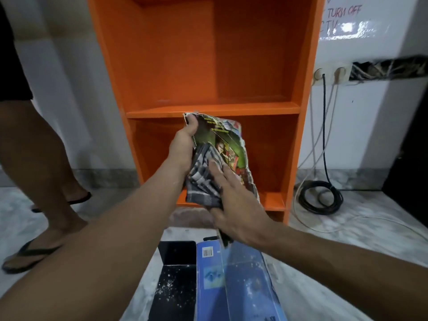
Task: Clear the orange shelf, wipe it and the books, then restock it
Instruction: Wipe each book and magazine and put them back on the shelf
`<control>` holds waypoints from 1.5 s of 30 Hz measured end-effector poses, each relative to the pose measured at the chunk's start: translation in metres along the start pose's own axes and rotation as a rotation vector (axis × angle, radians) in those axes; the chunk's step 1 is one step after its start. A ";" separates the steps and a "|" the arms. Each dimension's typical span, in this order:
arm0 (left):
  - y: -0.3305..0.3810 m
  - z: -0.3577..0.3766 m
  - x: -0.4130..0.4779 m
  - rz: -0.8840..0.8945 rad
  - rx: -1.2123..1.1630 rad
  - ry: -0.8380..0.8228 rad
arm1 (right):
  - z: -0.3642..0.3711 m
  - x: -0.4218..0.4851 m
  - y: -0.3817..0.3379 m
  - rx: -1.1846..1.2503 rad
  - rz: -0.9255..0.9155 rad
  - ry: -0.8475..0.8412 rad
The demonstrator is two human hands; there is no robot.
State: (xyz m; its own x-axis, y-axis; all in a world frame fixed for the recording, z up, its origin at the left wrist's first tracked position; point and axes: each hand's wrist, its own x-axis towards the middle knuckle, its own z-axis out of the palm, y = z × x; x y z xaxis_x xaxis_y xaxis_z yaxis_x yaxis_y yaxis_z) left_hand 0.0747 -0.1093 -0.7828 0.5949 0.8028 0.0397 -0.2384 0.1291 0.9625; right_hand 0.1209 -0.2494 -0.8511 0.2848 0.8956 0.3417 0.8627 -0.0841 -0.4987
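Book held in front of the orange shelf, cloth pressed against its cover.

The tattered book (pixel 222 144), green cover with torn white edges, is held in the air before the lower compartment of the orange shelf (pixel 208 66). The left hand (pixel 183 147) grips its left edge, thumb over the top corner. The right hand (pixel 234 200) lies flat, fingers spread, pressing a grey checked cloth (pixel 203 179) onto the cover. Both visible shelf compartments hold nothing. Below, on the marble floor (pixel 347 239), lie a blue book (pixel 234 281) and a black bookend (pixel 176 274), side by side. A coiled black cable (pixel 320 198) sits right of the shelf. Another person's legs (pixel 44 158) stand at left.
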 end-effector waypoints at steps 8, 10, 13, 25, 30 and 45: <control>0.013 0.037 -0.001 0.118 -0.087 0.063 | -0.019 0.004 0.020 0.451 0.203 0.312; 0.005 0.020 0.006 0.133 0.159 0.125 | -0.028 0.003 0.021 0.611 0.178 0.336; -0.011 -0.018 0.010 -0.080 0.110 0.172 | -0.037 -0.003 0.022 0.725 0.097 0.330; -0.004 -0.059 0.006 -0.076 0.041 -0.094 | -0.053 -0.008 0.050 0.897 0.222 0.316; -0.006 -0.048 0.012 -0.007 0.147 -0.035 | -0.100 0.026 0.040 0.710 0.009 0.383; -0.003 -0.053 0.023 0.132 0.263 0.234 | -0.091 -0.011 0.077 -0.147 -0.334 0.560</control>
State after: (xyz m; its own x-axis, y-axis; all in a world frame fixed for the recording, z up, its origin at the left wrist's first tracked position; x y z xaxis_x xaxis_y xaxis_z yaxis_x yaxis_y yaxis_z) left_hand 0.0481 -0.0605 -0.7991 0.3737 0.9177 0.1348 -0.0779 -0.1137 0.9905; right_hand 0.2224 -0.3053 -0.8206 0.1319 0.5255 0.8405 0.9790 0.0641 -0.1937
